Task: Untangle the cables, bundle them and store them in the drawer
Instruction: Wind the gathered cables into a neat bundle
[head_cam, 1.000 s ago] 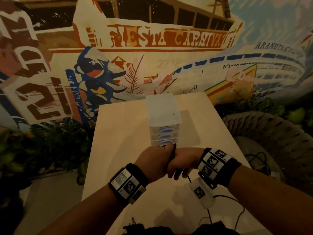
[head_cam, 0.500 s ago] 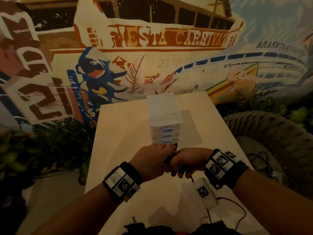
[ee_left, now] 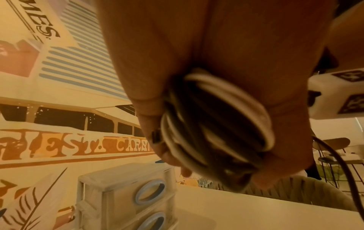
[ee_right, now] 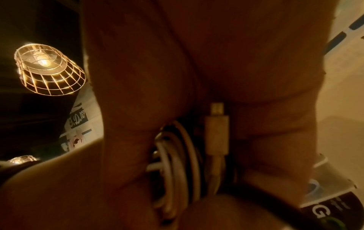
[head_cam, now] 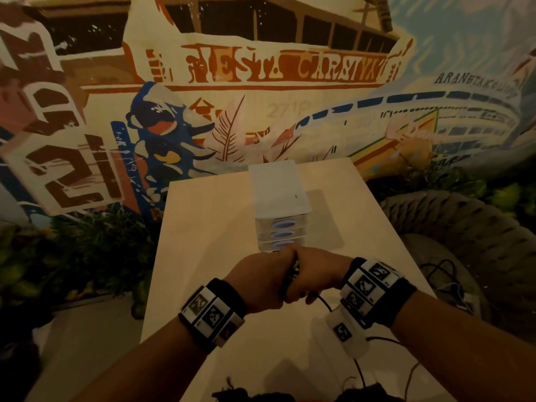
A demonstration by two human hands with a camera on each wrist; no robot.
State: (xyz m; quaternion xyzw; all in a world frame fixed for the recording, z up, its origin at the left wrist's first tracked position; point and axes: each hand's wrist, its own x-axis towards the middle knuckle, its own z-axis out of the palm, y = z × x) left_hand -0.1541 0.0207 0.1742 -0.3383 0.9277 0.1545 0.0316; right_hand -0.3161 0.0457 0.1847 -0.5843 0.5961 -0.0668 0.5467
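Far left of the hands: painted mural wall [head_cam: 72, 117] and plants [head_cam: 87, 256], not involved.

Left hand [head_cam: 258, 281] is curling round the cable bundle [ee_left: 212, 124], fingers and thumb closed on it. The left wrist view is showing coiled white and dark loops lying against the palm, somewhat blurred. A small dark connector [ee_left: 156, 137] is sitting at the edge of the coil.

Right hand [head_cam: 314, 277] is pressing knuckle to knuckle against the left, also closing on the same coil. In the right wrist view a white plug [ee_right: 216, 133] is standing upright beside the loops, tucked between fingers. A thin dark cable [head_cam: 323, 303] is trailing out under this hand toward the near table [head_cam: 203, 227] edge.

Change over the last second: both hands are riding slightly forward and together, now sitting just in front of the drawer unit [head_cam: 280, 204], covering part of its lowest drawer front. The grip is looking tighter, the hands closer than a second ago. Reading: the winding seems to be finishing and the bundle is being squeezed compact; storage looks like the coming step. All visible drawers are appearing closed, so one hand would likely need to come free to open one.

Right of the hands: woven chair [head_cam: 464, 227], loose dark cables [head_cam: 438, 274] lying on its seat.
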